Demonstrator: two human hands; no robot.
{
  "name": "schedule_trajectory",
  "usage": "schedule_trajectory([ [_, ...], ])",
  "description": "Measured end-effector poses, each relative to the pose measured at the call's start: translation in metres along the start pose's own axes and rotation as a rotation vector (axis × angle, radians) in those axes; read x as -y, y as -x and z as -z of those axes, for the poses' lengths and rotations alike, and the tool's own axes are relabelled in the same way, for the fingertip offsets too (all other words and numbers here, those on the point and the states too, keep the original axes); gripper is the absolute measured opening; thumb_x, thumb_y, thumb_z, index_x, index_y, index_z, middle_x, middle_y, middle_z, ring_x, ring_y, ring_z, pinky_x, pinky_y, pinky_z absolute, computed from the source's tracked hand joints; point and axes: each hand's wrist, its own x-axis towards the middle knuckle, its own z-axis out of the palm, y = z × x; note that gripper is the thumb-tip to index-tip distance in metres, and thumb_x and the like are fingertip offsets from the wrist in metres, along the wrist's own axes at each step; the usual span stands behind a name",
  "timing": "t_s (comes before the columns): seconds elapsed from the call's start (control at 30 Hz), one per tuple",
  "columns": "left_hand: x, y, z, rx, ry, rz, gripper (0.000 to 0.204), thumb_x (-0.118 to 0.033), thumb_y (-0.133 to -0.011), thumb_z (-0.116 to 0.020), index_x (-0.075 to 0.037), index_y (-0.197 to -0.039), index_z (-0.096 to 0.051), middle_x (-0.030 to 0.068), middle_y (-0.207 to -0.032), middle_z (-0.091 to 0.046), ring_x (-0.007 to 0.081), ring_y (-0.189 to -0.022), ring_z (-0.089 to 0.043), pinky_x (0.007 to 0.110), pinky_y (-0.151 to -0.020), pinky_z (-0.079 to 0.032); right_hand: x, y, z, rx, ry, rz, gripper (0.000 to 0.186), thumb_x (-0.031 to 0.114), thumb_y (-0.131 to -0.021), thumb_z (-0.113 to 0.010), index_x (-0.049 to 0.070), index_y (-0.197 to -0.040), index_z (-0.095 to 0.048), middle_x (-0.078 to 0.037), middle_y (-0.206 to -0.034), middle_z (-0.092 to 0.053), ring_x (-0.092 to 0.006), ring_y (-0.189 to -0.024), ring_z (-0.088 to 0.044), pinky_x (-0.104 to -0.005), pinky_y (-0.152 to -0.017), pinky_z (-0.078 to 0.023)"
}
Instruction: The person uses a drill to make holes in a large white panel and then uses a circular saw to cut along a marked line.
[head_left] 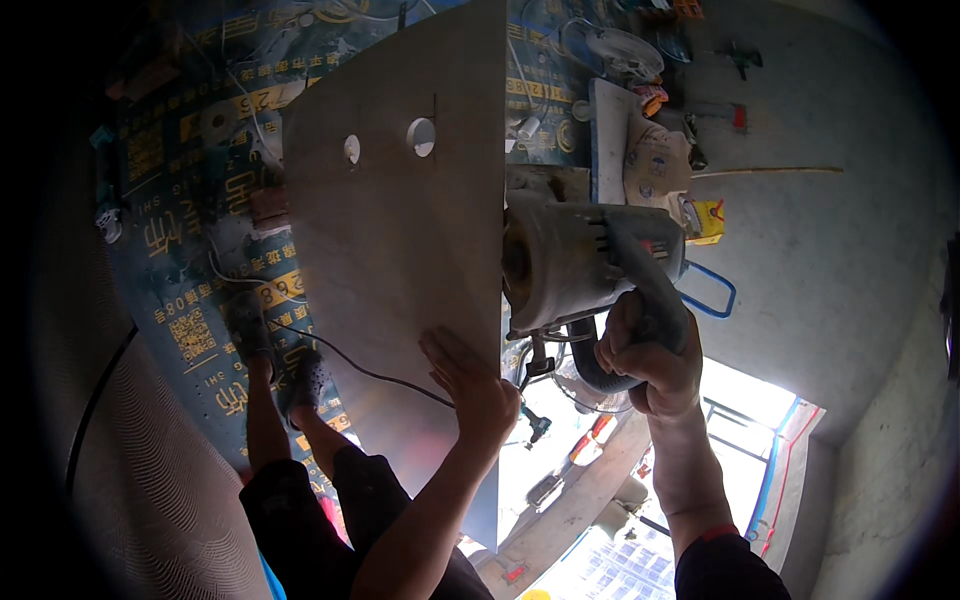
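The right hand point(650, 355) closes round the handle point(660, 280) of the tool point(560, 255); the open left hand point(472, 392) lies on the panel point(400, 250), best kept firm and clear of the tool.

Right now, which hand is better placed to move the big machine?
Probably the right hand: it already grips the handle of the machine. The left hand is open against the board instead.

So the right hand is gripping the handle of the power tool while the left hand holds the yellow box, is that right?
Not quite: the head view shows the left hand resting against the grey panel, not holding the yellow box. The right hand does grip the handle of the power tool.
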Motion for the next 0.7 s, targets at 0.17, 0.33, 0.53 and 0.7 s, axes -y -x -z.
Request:
schedule_trajectory([
  [0.17, -0.005, -0.002, 0.002, 0.030, 0.006, 0.020, 0.094, 0.007, -0.071, -0.049, 0.017, -0.147, 0.006, 0.0424, -0.150, 0.003, 0.0626, -0.140, 0.000, 0.072, -0.110, -0.013, -0.001, 0.001, 0.004, -0.012, 0.018, -0.004, 0.096, 0.002, -0.053, -0.050, -0.012, -0.147, -0.033, -0.001, -0.060, -0.046, -0.0075, -0.046, -0.044, -0.0213, -0.046, -0.036],
  [0.33, 0.005, -0.002, -0.006, 0.054, -0.102, 0.014, 0.093, 0.008, -0.071, -0.047, 0.019, -0.145, 0.007, 0.0426, -0.151, 0.006, 0.0618, -0.141, 0.001, 0.070, -0.112, -0.013, 0.000, 0.001, 0.000, 0.001, 0.004, -0.027, 0.097, 0.002, -0.052, -0.050, -0.012, -0.146, -0.033, 0.000, -0.059, -0.045, -0.0076, -0.046, -0.044, -0.0213, -0.046, -0.039],
  [0.53, 0.002, -0.002, 0.001, 0.052, -0.033, 0.016, 0.093, 0.007, -0.071, -0.047, 0.019, -0.145, 0.007, 0.0426, -0.151, 0.006, 0.0625, -0.140, 0.001, 0.070, -0.112, -0.013, -0.007, 0.004, 0.008, 0.037, -0.037, 0.014, 0.088, 0.002, -0.058, -0.053, -0.018, -0.142, -0.035, -0.005, -0.066, -0.057, -0.0080, -0.053, -0.053, -0.0212, -0.049, -0.043],
  [0.7, -0.001, -0.001, 0.002, 0.032, -0.027, 0.012, 0.094, 0.006, -0.071, -0.048, 0.017, -0.146, 0.007, 0.0427, -0.150, 0.006, 0.0630, -0.140, 0.000, 0.071, -0.111, -0.016, -0.007, 0.005, 0.008, 0.023, -0.011, 0.008, 0.085, 0.002, -0.058, -0.054, -0.018, -0.139, -0.038, -0.005, -0.066, -0.057, -0.0084, -0.053, -0.054, -0.0215, -0.050, -0.043],
])
